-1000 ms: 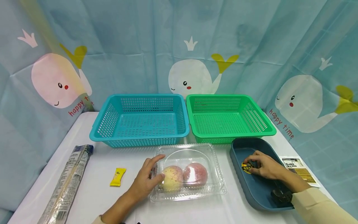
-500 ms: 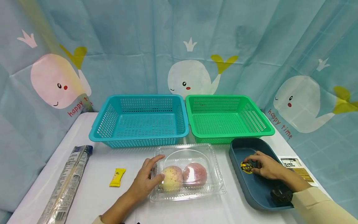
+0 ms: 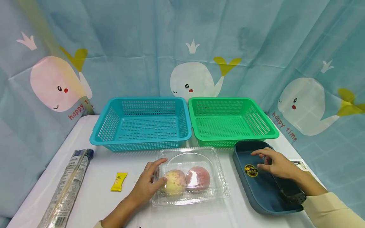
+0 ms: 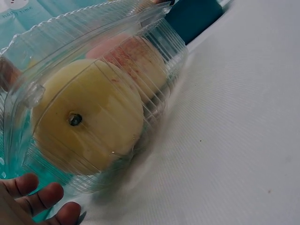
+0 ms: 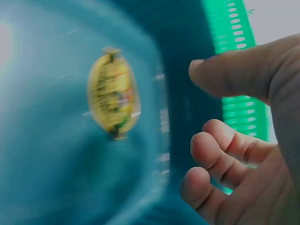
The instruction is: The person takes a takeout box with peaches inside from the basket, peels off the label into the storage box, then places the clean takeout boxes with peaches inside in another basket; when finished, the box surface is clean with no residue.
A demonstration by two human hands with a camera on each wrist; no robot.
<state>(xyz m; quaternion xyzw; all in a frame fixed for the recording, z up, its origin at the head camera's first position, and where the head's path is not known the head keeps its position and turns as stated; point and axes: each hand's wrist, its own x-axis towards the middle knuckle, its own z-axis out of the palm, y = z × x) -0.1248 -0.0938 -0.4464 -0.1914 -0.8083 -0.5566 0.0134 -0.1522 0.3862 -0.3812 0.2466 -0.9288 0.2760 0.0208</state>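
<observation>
A clear plastic clamshell box [image 3: 199,198] lies in front of the baskets, holding a yellow round fruit [image 4: 89,117] and a pinkish-red one [image 3: 198,177]. At the box's left end is my left hand [image 3: 148,182], its thumb and forefinger spread over the lid's edge. Loosely bent fingers [image 4: 42,199] show beside the box in the left wrist view. On the right, a dark blue tray [image 3: 251,193] contains a round black-and-gold label [image 3: 251,170]. My right hand [image 3: 278,163] hovers over that tray with thumb and fingers apart and nothing between them.
A blue basket [image 3: 142,142] and a green basket [image 3: 236,139] stand side by side at the back. Leftward lie a small yellow packet [image 3: 118,181] and a long silvery package [image 3: 67,190]. A printed card [image 3: 300,165] lies partly hidden beyond the right forearm.
My right hand has lifted off the round label and moved right, leaving the label in the tray. The left hand stays at the clear box.
</observation>
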